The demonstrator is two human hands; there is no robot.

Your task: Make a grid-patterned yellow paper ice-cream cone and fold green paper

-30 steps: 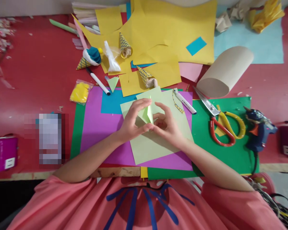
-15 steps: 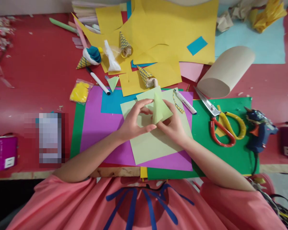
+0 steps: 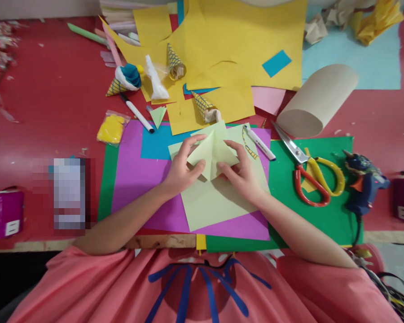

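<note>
You had both hands closed on a folded light-green paper piece (image 3: 212, 154), your left hand (image 3: 182, 170) pinching its left flap between thumb and fingers and your right hand (image 3: 240, 172) pressing its right flap with the fingertips. The piece sat between your two hands, its creased ridge running up the middle and its lower point just above where your thumbs nearly met.

Directly beneath the grip lay a loose light-green sheet (image 3: 212, 202), and under that a purple sheet (image 3: 134, 179) on a green sheet (image 3: 326, 220). A blue paper rectangle (image 3: 155, 143) showed just left of your left fingers.

Just right of your right hand lay a white marker (image 3: 260, 143). Farther right on the green sheet rested scissors (image 3: 309, 172) with red and yellow handles, and beyond them a dark blue glue gun (image 3: 363, 181).

Beyond the grip, touching the top of the purple sheet, sat a patterned paper cone (image 3: 205, 107) on the yellow paper sheets (image 3: 242, 40). Up and to the left lay another white marker (image 3: 137, 114), a small green paper triangle (image 3: 158, 116) and a bag of yellow bits (image 3: 111, 129). Up and to the right stood a rolled tan card tube (image 3: 318, 98).
</note>
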